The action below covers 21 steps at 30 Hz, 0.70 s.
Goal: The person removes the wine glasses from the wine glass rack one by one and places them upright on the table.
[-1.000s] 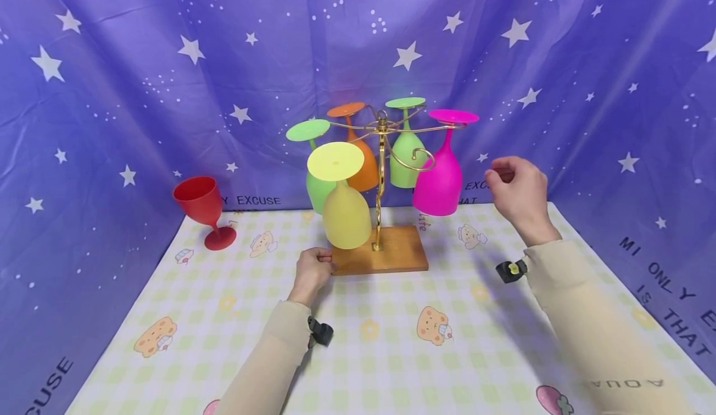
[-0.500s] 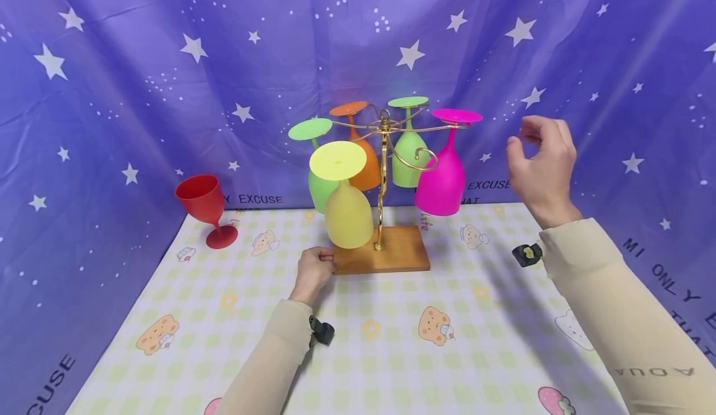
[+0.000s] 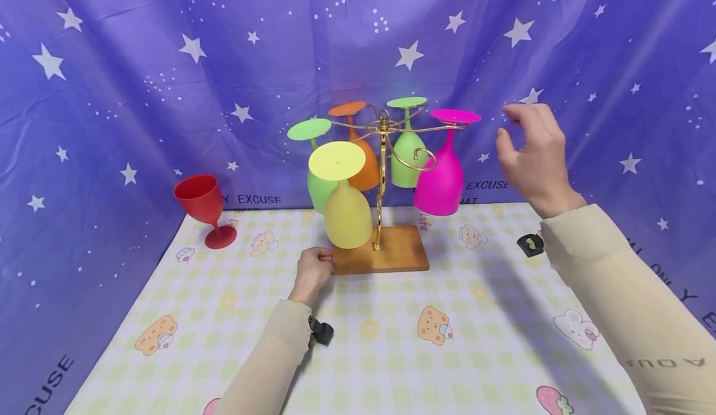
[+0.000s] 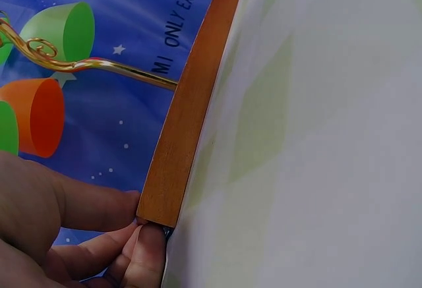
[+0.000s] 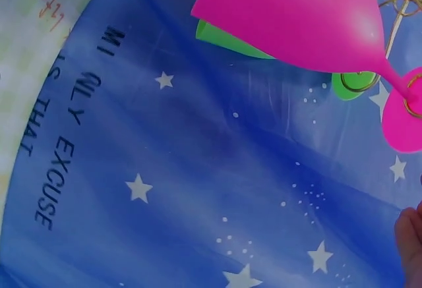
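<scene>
Pinching the near left corner of a wooden base (image 3: pixel 404 255) between thumb and fingers of the left hand (image 3: pixel 313 272), low against the checked tablecloth (image 3: pixel 369 378). Holding the right hand (image 3: pixel 534 148) raised in midair, to the right of the magenta goblet (image 3: pixel 440 186) and apart from it, with thumb and fingers bent in a loose, fairly wide curve. Rising from the base, near the middle of the head view, as a golden goblet rack (image 3: pixel 382 169) with a twisted post and curling arms at the top. Loaded there with upside-down goblets, feet uppermost: magenta at right, a yellow goblet (image 3: pixel 348 217) in front, a light green goblet (image 3: pixel 320 186) partly behind the yellow, an orange goblet (image 3: pixel 366 168) farther back, and a second green goblet (image 3: pixel 407 157) at rear right. Fitted also with a curled hook (image 3: pixel 432 161) in front of the magenta bowl. Showing well to the left a red goblet (image 3: pixel 199 199), standing on its foot on the tablecloth. Backed by a blue-purple star-print curtain (image 3: pixel 335 48).
</scene>
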Each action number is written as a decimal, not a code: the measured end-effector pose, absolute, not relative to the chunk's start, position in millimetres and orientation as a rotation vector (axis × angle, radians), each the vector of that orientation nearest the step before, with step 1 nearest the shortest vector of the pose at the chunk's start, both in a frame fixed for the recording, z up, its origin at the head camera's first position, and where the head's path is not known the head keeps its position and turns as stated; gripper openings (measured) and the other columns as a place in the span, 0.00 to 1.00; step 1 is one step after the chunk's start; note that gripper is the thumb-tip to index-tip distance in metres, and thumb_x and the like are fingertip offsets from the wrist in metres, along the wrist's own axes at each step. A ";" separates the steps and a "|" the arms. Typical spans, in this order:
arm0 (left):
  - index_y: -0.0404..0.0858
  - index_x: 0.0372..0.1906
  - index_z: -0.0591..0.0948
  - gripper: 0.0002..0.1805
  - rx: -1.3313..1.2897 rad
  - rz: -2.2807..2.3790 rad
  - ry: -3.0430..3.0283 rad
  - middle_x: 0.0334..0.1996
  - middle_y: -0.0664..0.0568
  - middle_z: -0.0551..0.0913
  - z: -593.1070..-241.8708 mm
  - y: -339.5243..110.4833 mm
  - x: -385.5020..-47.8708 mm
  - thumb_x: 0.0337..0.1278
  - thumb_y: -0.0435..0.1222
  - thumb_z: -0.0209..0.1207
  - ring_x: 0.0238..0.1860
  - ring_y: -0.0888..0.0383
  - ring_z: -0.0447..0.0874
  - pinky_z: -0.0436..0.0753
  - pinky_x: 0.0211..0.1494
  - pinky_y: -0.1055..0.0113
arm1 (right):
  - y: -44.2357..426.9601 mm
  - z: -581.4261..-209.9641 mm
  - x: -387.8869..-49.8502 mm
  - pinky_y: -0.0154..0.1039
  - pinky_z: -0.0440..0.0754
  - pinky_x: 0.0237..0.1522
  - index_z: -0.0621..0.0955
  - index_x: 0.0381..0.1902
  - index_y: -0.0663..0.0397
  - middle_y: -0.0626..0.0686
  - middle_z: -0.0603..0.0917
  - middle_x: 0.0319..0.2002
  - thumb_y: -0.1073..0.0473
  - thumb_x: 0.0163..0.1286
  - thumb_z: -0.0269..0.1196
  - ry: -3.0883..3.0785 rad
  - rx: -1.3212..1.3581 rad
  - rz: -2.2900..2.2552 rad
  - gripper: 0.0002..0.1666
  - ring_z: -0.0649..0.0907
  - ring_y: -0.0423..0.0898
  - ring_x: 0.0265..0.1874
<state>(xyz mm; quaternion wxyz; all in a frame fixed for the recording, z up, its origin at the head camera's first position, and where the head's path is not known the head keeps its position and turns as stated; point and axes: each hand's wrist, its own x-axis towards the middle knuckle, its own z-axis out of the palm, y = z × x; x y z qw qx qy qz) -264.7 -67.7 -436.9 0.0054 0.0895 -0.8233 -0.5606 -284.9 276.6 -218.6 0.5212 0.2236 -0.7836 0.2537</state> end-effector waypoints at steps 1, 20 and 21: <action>0.28 0.44 0.82 0.14 0.280 -1.756 -2.577 0.36 0.44 0.82 -436.6 -67.7 -264.5 0.49 0.22 0.61 0.35 0.53 0.80 0.80 0.37 0.66 | 275.0 -217.4 -285.5 0.46 0.74 0.51 0.80 0.47 0.69 0.65 0.80 0.42 0.73 0.57 0.60 -1.882 0.565 0.585 0.17 0.77 0.58 0.43; 0.28 0.44 0.81 0.14 0.277 -1.767 -2.568 0.36 0.43 0.82 -435.7 -67.5 -263.9 0.49 0.22 0.61 0.34 0.54 0.81 0.81 0.35 0.67 | 259.4 -207.7 -291.9 0.47 0.72 0.54 0.79 0.48 0.70 0.65 0.80 0.44 0.80 0.55 0.52 -1.909 0.879 0.343 0.22 0.77 0.60 0.46; 0.28 0.44 0.81 0.14 0.275 -1.765 -2.568 0.36 0.43 0.82 -435.5 -67.2 -263.9 0.49 0.22 0.61 0.34 0.54 0.80 0.81 0.35 0.67 | 259.2 -207.5 -291.8 0.47 0.72 0.54 0.79 0.48 0.70 0.64 0.80 0.44 0.80 0.55 0.52 -1.905 0.887 0.337 0.22 0.77 0.60 0.46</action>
